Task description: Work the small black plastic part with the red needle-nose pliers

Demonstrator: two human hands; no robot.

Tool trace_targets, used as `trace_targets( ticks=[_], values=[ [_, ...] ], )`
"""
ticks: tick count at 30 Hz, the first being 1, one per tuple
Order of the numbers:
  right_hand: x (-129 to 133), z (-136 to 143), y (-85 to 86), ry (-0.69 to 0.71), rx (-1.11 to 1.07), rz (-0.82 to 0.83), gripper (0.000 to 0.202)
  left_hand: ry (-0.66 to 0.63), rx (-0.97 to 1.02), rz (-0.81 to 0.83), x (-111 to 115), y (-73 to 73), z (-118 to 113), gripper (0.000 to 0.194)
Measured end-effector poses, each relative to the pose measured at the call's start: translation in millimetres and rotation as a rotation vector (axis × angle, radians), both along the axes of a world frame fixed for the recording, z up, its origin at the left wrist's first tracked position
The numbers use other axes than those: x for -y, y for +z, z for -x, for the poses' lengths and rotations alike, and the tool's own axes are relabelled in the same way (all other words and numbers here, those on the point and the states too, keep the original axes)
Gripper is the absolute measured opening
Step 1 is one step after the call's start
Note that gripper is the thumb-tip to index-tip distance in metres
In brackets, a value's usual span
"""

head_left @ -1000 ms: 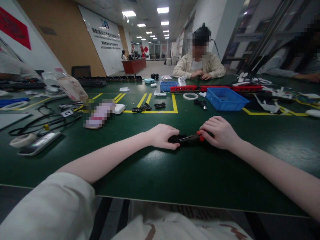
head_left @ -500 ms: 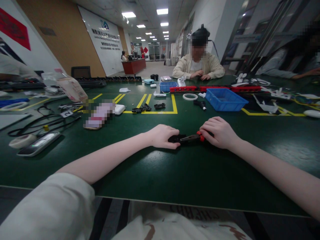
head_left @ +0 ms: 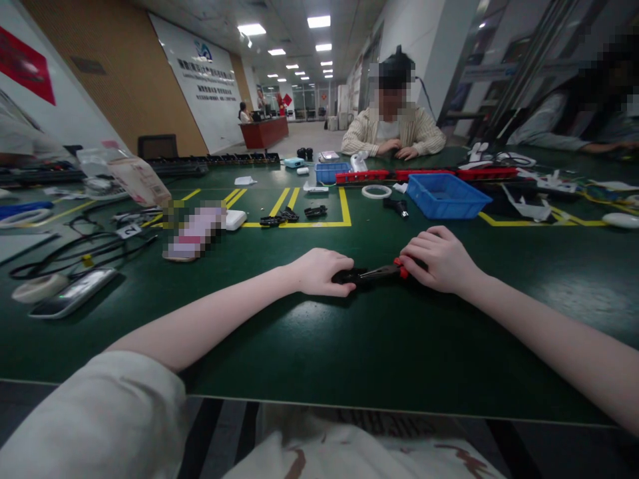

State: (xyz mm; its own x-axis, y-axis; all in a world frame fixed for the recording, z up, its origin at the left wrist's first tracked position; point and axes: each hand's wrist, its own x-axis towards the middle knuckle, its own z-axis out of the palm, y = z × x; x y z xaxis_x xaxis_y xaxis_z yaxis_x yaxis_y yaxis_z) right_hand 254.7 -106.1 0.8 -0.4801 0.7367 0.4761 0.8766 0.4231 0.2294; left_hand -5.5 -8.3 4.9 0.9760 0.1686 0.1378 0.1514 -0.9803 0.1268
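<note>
Near the middle of the green table, my left hand [head_left: 325, 273] is closed round a small black part [head_left: 344, 275]. My right hand [head_left: 439, 259] grips the red handles of a pair of pliers [head_left: 382, 272]. The pliers point left, and their metal jaws reach the black part by my left fingertips. Whether the jaws are clamped on it is too small to tell. Several black pieces [head_left: 279, 217] lie farther back inside the yellow tape lines.
A blue bin [head_left: 446, 196] stands beyond my right hand, with a black tool [head_left: 398, 207] and a white ring [head_left: 376, 191] beside it. Left are a phone [head_left: 194, 233], cables and a tape roll [head_left: 40, 288]. A person sits across the table [head_left: 210, 346].
The view has shifted slightly. My right hand has tilted a little, its knuckles higher, and the pliers have turned slightly with it. My left hand keeps its hold.
</note>
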Motion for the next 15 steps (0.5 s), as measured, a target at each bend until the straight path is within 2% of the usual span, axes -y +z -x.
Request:
trace_targets(
  ticks=[6, 15],
  values=[
    [0.4, -1.4, 0.5, -0.026, -0.077, -0.007, 0.032, -0.003, 0.001, 0.033, 1.2, 1.5, 1.0, 0.029],
    [1.5, 4.6, -0.7, 0.01, -0.096, 0.014, 0.031, -0.019, 0.019, 0.016, 0.9, 0.9, 1.7, 0.028]
  ],
)
